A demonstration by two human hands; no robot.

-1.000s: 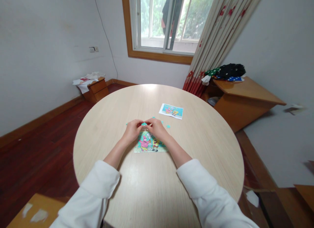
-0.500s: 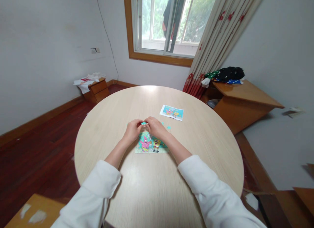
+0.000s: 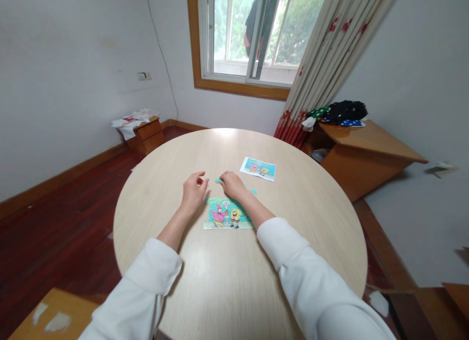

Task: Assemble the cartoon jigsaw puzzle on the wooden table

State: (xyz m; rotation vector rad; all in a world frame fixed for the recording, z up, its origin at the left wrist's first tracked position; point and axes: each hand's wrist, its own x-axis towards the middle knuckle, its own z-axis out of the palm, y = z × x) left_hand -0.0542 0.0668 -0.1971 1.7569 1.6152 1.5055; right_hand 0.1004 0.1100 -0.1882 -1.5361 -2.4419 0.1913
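A partly joined jigsaw puzzle [image 3: 224,218] with cartoon figures on a teal ground lies flat on the round table. Beyond its upper edge, my right hand [image 3: 233,185] pinches a small teal puzzle piece [image 3: 219,180] at its fingertips. My left hand [image 3: 194,189] is raised a little to the left, thumb and fingers apart, with nothing in it. Another loose teal puzzle piece [image 3: 254,191] lies to the right of my right hand. My right forearm covers the puzzle's right side.
A printed picture card [image 3: 259,168] with the same cartoon scene lies farther back on the round table [image 3: 311,213]. Beyond the table are a small cabinet [image 3: 149,134] at left and a tilted wooden desk [image 3: 373,144] with cloths at right. Someone in dark clothing is outside the window.
My hands were together over the puzzle's upper edge. My left hand has let go and drawn left, fingers opening, while my right hand has shifted slightly right with the teal puzzle piece.
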